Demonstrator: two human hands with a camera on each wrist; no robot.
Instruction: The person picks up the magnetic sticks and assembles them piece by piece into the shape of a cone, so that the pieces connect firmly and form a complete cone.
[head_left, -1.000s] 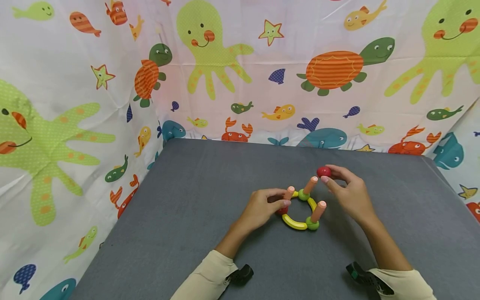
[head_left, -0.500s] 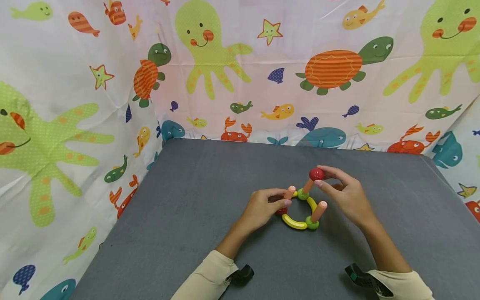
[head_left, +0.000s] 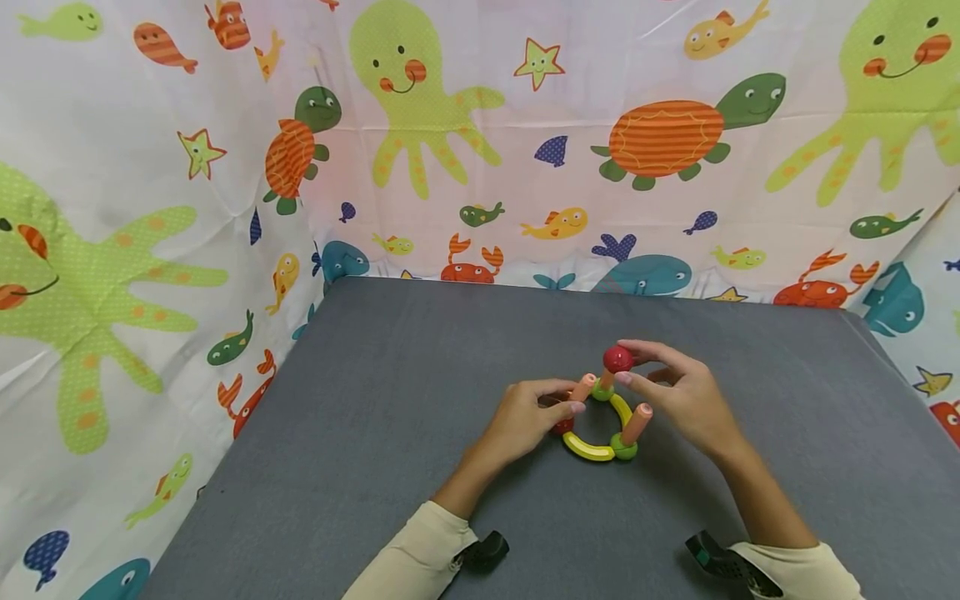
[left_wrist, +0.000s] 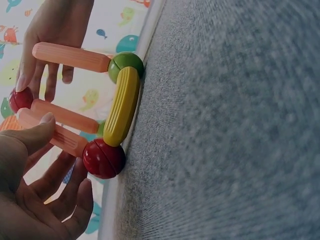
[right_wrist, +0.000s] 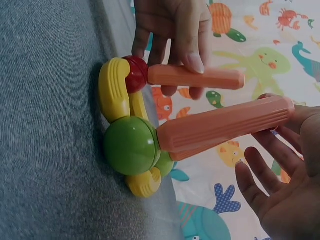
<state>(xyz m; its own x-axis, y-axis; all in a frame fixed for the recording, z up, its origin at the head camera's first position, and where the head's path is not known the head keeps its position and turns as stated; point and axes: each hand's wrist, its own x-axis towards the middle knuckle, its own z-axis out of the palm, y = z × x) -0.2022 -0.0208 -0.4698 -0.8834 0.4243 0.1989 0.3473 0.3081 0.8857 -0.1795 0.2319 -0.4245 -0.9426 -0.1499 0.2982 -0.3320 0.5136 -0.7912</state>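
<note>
On the grey table stands a toy ring of curved yellow pieces (head_left: 588,447) joined by balls. Two joints are green balls (head_left: 623,447) and one is red (left_wrist: 104,158). Salmon-coloured rods (right_wrist: 225,122) rise from the joints. My left hand (head_left: 528,418) pinches the rod (left_wrist: 65,140) above the red joint between thumb and fingers. At the top of the far rod, my right hand (head_left: 686,404) pinches a loose red ball (head_left: 618,359) by its sides. In the right wrist view that ball is hidden behind the near rod.
A grey cloth-covered table (head_left: 360,467) extends on all sides of the ring. White curtains (head_left: 450,233) printed with sea animals stand behind it and at both sides. Dark wrist devices (head_left: 486,552) sit at both sleeves.
My right hand has carried the red ball leftward and slightly down onto the far rod's top. The left hand keeps its grip; its rod now tilts slightly more to the right.
</note>
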